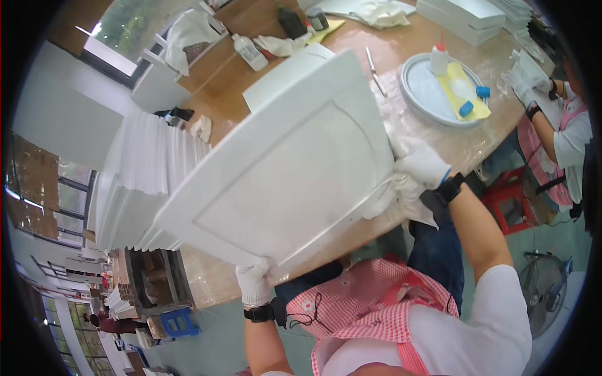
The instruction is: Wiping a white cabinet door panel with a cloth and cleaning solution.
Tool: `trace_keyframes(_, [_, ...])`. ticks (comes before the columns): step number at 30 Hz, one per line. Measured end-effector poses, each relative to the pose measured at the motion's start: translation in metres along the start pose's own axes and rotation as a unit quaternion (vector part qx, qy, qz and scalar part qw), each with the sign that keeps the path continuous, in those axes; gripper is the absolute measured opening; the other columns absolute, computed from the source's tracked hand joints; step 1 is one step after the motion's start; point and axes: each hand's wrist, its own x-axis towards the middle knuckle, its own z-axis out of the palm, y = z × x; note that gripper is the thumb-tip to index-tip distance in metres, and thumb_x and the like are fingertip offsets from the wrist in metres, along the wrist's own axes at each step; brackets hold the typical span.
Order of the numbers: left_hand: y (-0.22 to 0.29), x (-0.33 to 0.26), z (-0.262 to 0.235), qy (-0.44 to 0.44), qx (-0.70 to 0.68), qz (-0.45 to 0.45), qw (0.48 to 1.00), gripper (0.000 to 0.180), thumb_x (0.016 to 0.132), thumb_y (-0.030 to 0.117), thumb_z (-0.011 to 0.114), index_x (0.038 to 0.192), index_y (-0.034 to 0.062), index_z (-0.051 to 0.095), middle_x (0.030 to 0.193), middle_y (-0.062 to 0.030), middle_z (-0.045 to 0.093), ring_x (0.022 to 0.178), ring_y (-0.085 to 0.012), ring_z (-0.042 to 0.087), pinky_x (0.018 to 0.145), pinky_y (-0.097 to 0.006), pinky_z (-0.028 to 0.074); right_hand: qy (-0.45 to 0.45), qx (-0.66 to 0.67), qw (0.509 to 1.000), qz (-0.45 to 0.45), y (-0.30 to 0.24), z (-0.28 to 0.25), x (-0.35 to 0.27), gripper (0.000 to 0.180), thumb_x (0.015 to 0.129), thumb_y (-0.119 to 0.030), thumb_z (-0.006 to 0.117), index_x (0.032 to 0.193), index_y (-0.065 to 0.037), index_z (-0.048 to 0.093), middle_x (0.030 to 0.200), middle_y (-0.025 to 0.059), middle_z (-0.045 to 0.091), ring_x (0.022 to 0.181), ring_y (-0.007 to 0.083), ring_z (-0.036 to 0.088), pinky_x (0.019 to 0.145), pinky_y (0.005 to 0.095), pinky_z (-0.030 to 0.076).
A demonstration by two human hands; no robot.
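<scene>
A large white cabinet door panel (282, 169) with a raised, curved border is tilted up over the table in front of me. At its lower left corner, my left hand (254, 283), in a white glove, is closed on the panel's edge. My right hand (423, 164), also gloved in white, is closed around a crumpled white cloth (414, 203) at the panel's right edge. Part of the cloth lies against the panel's face and part hangs down. The fingertips of both hands are partly hidden.
Stacked white panels (147, 182) stand left. A round lid (417, 94) holds a red-tipped bottle (439, 61), yellow cloth (450, 88) and blue caps (466, 109). A knife-like tool (376, 72) lies nearby. A co-worker's gloved hand (522, 84) is at right, above a red stool (511, 200).
</scene>
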Motion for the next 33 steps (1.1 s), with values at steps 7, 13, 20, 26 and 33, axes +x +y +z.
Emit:
trace_keyframes(7, [-0.049, -0.017, 0.017, -0.008, -0.182, -0.117, 0.976, 0.064, 0.094, 0.003, 0.068, 0.152, -0.0045, 0.042, 0.144, -0.0173, 0.059, 0.124, -0.0313, 0.064, 0.104, -0.046, 0.056, 0.063, 0.350, 0.934, 0.039, -0.057, -0.069, -0.076, 0.041, 0.089, 0.000, 0.066, 0.130, 0.001, 0.064, 0.111, 0.0008, 0.067, 0.106, 0.0116, 0.061, 0.093, 0.0267, 0.050])
trace_keyframes(13, [-0.065, -0.019, 0.032, -0.009, -0.171, -0.120, 0.978, 0.060, 0.097, 0.006, 0.064, 0.152, -0.0053, 0.042, 0.145, -0.0179, 0.058, 0.127, -0.0333, 0.063, 0.108, -0.046, 0.053, 0.056, -0.321, 0.938, -0.114, -0.033, 0.070, -0.098, 0.042, 0.086, -0.038, 0.070, 0.099, 0.001, 0.070, 0.080, 0.0196, 0.070, 0.078, 0.0387, 0.071, 0.070, 0.0480, 0.058])
trace_keyframes(20, [-0.077, -0.015, 0.019, 0.031, -0.095, -0.138, 0.985, 0.057, 0.098, 0.007, 0.063, 0.151, -0.0048, 0.045, 0.144, -0.0169, 0.059, 0.128, -0.0321, 0.062, 0.109, -0.046, 0.052, -0.194, -0.299, 0.884, -0.301, -0.059, 0.224, -0.152, 0.027, 0.089, -0.029, 0.063, 0.108, -0.011, 0.070, 0.098, 0.0103, 0.070, 0.096, 0.0298, 0.070, 0.080, 0.0487, 0.056])
trace_keyframes(26, [-0.062, -0.031, 0.029, 0.060, -0.153, -0.135, 0.977, 0.051, 0.100, 0.007, 0.060, 0.148, -0.0042, 0.047, 0.136, -0.0142, 0.063, 0.117, -0.0278, 0.066, 0.101, -0.043, 0.056, 0.110, -0.450, 0.843, -0.273, 0.000, 0.047, -0.105, 0.035, 0.085, -0.011, 0.065, 0.118, -0.016, 0.074, 0.114, 0.0082, 0.071, 0.108, 0.0311, 0.064, 0.096, 0.0442, 0.051])
trace_keyframes(33, [-0.062, -0.079, 0.007, 0.057, -0.149, -0.154, 0.975, 0.058, 0.100, 0.012, 0.062, 0.150, -0.0060, 0.038, 0.129, -0.0184, 0.065, 0.113, -0.0266, 0.068, 0.093, -0.040, 0.059, 0.122, 0.115, 0.985, 0.036, -0.059, -0.068, -0.087, 0.042, 0.112, -0.023, 0.050, 0.143, 0.002, 0.060, 0.140, 0.0079, 0.065, 0.123, 0.0145, 0.060, 0.105, 0.0292, 0.046])
